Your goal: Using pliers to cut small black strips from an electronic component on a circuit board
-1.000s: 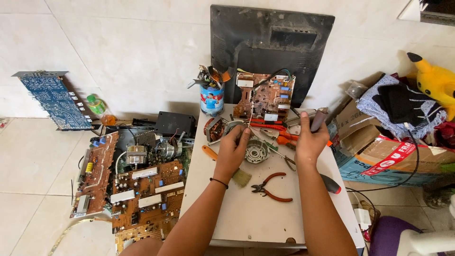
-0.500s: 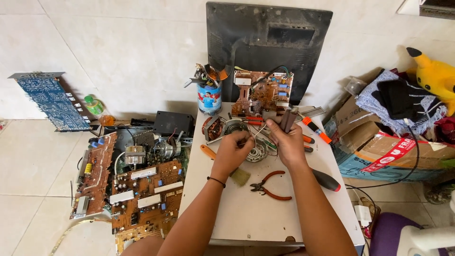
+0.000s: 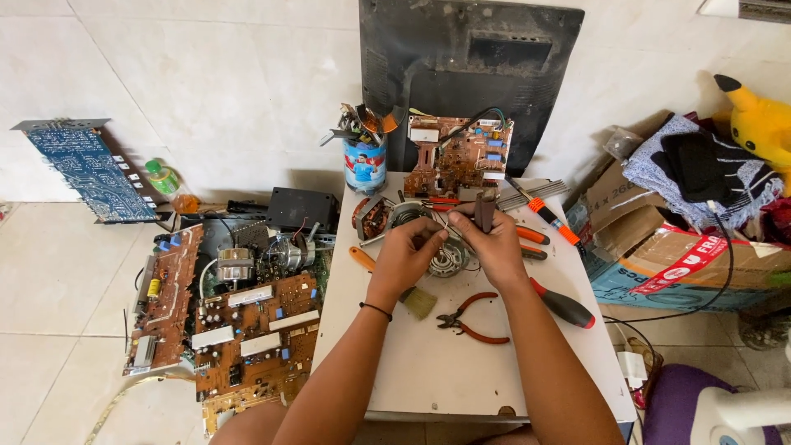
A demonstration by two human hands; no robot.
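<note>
Head view — hands [image 3: 453, 247] perhaps pinching wire

Red-handled pliers [image 3: 470, 317] lay just below the hands on the white table [image 3: 428, 371]. A brown circuit board [image 3: 457, 155] stood beyond them, beside a blue can [image 3: 364, 167].

Home repair corner, circuit boards [image 3: 247, 330], pliers [image 3: 468, 317]
</note>
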